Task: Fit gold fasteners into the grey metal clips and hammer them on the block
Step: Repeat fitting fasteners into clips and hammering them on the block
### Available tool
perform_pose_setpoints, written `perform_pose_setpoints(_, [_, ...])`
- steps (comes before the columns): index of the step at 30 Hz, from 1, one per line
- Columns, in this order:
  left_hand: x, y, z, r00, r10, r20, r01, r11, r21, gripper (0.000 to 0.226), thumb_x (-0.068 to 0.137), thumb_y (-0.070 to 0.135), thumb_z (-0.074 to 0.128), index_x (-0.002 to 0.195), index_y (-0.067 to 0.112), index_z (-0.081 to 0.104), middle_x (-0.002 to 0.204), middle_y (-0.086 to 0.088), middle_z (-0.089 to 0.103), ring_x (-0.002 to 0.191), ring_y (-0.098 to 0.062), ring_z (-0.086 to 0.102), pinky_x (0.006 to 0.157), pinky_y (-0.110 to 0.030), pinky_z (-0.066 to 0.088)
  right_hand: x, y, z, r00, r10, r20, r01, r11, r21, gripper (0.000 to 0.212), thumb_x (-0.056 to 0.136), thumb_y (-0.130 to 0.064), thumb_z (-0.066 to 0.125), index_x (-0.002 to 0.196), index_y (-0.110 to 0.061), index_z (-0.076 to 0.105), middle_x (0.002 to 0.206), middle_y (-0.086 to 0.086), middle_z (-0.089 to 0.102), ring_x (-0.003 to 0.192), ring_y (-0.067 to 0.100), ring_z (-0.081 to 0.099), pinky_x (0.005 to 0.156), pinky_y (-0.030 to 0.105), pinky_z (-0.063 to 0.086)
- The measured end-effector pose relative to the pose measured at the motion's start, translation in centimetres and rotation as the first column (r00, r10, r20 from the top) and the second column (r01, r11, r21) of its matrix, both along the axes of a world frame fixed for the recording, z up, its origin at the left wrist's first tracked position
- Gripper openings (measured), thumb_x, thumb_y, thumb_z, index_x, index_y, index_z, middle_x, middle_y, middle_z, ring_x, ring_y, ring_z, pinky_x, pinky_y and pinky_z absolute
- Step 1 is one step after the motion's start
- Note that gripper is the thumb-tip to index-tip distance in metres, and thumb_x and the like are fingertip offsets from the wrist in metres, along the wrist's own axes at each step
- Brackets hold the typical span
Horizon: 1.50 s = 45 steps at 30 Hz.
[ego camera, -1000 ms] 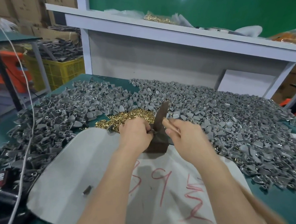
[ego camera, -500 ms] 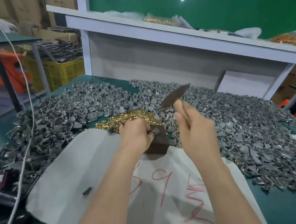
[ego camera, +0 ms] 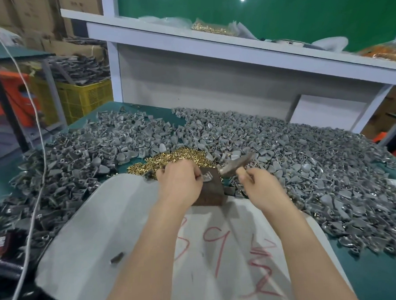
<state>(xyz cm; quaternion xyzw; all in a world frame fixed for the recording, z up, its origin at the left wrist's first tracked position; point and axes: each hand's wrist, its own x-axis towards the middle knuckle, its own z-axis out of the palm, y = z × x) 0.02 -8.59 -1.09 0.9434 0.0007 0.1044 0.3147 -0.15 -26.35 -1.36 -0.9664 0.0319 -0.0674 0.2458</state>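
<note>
Now: the person's left hand [ego camera: 179,180] curls over the left side of the block [ego camera: 214,192]. Its fingertips pinch one grey clip [ego camera: 206,177] flat on the block's top face. Judged purpose: to stop the clip jumping under a blow while keeping the fingers beside the strike point. The clip's long axis seems to run left to right across the block, free end toward the hammer [ego camera: 236,165]. It is too small to say whether a fastener is seated.

The right hand [ego camera: 262,184], just right of the block, is clenched round the hammer's handle. The blurred head hangs just above the block's right edge. Its long axis slants up and away to the right, lower end pointing at the clip.

The gold fasteners [ego camera: 176,156] lie just behind the block, within the left hand's reach. The clip heap [ego camera: 307,158] spreads behind and to both sides.
</note>
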Motion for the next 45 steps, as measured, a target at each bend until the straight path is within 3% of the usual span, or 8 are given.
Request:
perform_pose_setpoints(6, [0.4,-0.2,-0.2,0.999,-0.009,0.034,0.009,1.000,-0.007,0.012,0.091,0.025,0.058,0.092,0.030,0.069,0.099,0.006,0.067,0.106,-0.023,0.052,0.090,-0.038,0.030,-0.2,0.6,-0.5,0.985,-0.045,0.168,0.054,0.997,-0.049,0.028,0.094,-0.032,0.054,0.118,-0.022,0.061,0.105,0.004,0.057,0.099,0.025,0.054,0.087,0.035,0.045])
perform_pose_setpoints(10, [0.4,-0.5,-0.1,0.994,-0.049,0.094,0.053,0.998,-0.036,0.016,0.090,0.026,0.056,0.097,0.032,0.069,0.105,0.007,0.066,0.109,-0.023,0.052,0.092,-0.037,0.034,0.1,3.8,0.5,0.955,0.233,0.184,-0.258,0.958,0.124,0.023,0.089,-0.022,0.062,0.112,-0.022,0.066,0.093,-0.007,0.064,0.087,0.011,0.059,0.085,0.026,0.047])
perform_pose_setpoints(13, [0.5,0.1,0.3,0.982,0.079,0.174,-0.026,0.958,-0.286,0.023,0.090,0.026,0.059,0.112,0.025,0.066,0.117,0.003,0.058,0.111,-0.021,0.054,0.101,-0.039,0.038,2.3,3.8,1.6,0.958,0.004,0.288,-0.089,0.956,0.281,0.014,0.090,-0.020,0.061,0.103,-0.018,0.067,0.098,-0.004,0.068,0.079,0.002,0.058,0.075,0.012,0.047])
perform_pose_setpoints(18, [0.5,2.6,1.3,0.853,0.500,0.150,-0.111,0.454,-0.884,0.022,0.091,0.012,0.051,0.100,0.031,0.057,0.122,-0.002,0.052,0.103,-0.015,0.057,0.091,-0.031,0.047,5.7,4.1,3.1,0.973,-0.222,0.057,0.215,0.971,0.106,0.073,0.092,-0.037,0.054,0.150,-0.033,0.010,0.157,0.013,0.013,0.143,0.036,0.016,0.116,0.052,0.017])
perform_pose_setpoints(24, [1.3,4.2,0.9,0.751,0.660,-0.026,-0.082,0.054,-0.995,0.025,0.090,0.002,0.044,0.096,0.025,0.053,0.110,-0.008,0.053,0.072,-0.007,0.050,0.054,-0.009,0.039,5.3,14.9,0.5,0.870,0.493,-0.023,-0.484,0.844,-0.233,0.038,0.092,-0.029,0.055,0.130,-0.027,0.054,0.133,0.003,0.056,0.120,0.027,0.052,0.106,0.044,0.037])
perform_pose_setpoints(30, [1.6,4.5,0.6,0.765,0.644,0.000,-0.098,0.117,-0.988,0.032,0.087,0.002,0.046,0.090,0.033,0.052,0.121,-0.011,0.052,0.079,-0.007,0.052,0.064,-0.012,0.042,6.2,18.9,0.1,0.895,0.441,-0.069,-0.438,0.838,-0.325,0.024,0.094,-0.024,0.045,0.109,-0.019,0.063,0.107,0.003,0.066,0.101,0.026,0.059,0.086,0.039,0.039])
perform_pose_setpoints(37, [1.5,3.1,0.5,0.944,0.252,0.215,0.025,0.594,-0.804,0.038,0.091,0.001,0.050,0.121,0.022,0.060,0.125,0.003,0.057,0.098,0.002,0.055,0.095,-0.021,0.043,5.5,11.6,3.7,0.940,0.329,0.084,-0.312,0.737,0.599,0.009,0.091,-0.017,0.061,0.098,-0.011,0.059,0.085,0.003,0.069,0.063,0.009,0.063,0.063,0.023,0.052])
perform_pose_setpoints(45, [0.9,1.3,0.6,0.977,-0.090,0.193,0.195,0.747,-0.636,0.016,0.089,0.007,0.063,0.104,0.010,0.068,0.097,0.000,0.069,0.093,-0.015,0.064,0.088,-0.026,0.049,3.8,5.4,3.8,0.910,0.414,-0.034,-0.224,0.557,0.800,0.012,0.092,-0.017,0.059,0.083,-0.009,0.061,0.065,0.000,0.065,0.053,0.008,0.056,0.056,0.019,0.049])
